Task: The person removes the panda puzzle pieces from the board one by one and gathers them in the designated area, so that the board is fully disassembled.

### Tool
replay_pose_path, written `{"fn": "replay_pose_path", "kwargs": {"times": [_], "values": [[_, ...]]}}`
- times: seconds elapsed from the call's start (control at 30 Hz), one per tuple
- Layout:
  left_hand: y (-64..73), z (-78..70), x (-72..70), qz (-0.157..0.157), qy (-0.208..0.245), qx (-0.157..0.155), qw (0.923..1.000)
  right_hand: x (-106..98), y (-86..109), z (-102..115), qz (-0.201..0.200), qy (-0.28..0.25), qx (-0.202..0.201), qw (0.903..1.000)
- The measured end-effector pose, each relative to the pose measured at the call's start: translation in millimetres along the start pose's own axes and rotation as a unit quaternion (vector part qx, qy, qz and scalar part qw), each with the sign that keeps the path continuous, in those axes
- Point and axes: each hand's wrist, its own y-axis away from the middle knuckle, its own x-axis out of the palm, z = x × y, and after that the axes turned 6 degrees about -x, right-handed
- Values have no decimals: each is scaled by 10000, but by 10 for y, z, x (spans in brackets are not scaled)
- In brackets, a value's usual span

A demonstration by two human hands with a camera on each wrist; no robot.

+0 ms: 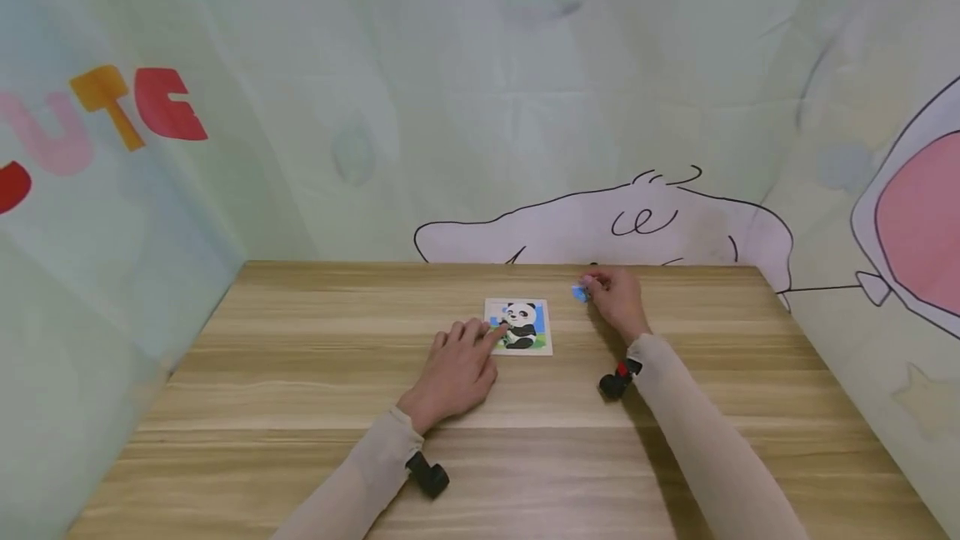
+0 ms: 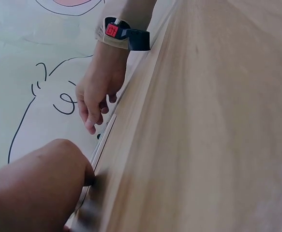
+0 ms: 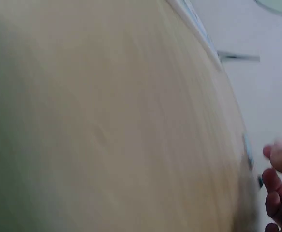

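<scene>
A small square panda jigsaw puzzle [image 1: 550,340] in a pale frame lies on the wooden table, its picture showing a pale patch at the upper left. The left hand [image 1: 457,373] rests at its lower left edge, index finger stretched onto the picture; in the left wrist view that hand [image 2: 39,186] hides most of the puzzle. A small blue puzzle piece [image 1: 579,294] lies to the right of the frame. Just over it is the right hand [image 1: 617,300], fingers bent downward. In the right wrist view, thumb and fingers [image 3: 272,181] are apart, with the piece [image 3: 247,151] beside them.
The wooden table [image 1: 322,390] ends at the back against a printed cloth backdrop [image 1: 315,148] with cartoon drawings and letters. Cloth also hangs along both sides. Each wrist carries a small black camera [image 1: 429,476] on a strap.
</scene>
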Motion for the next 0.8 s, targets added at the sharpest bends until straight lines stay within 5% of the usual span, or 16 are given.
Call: {"fn": "replay_pose_path", "kwargs": {"times": [0.13, 0.3, 0.4, 0.53, 0.8], "values": [[-6, 2, 25, -34, -20, 20, 10000, 111, 71, 248, 187, 20, -414, 9990], [-32, 41, 66, -98, 6, 46, 9999, 290, 111, 616, 1503, 80, -889, 9846], [-40, 33, 59, -195, -69, 124, 9997, 369, 131, 751, 1941, 456, -1092, 9738], [-41, 11, 48, -228, -116, 161, 9995, 414, 153, 823, 1982, 896, -1109, 9697], [-32, 5, 40, -144, -191, 109, 9997, 431, 115, 843, 2181, 735, -792, 9699]]}}
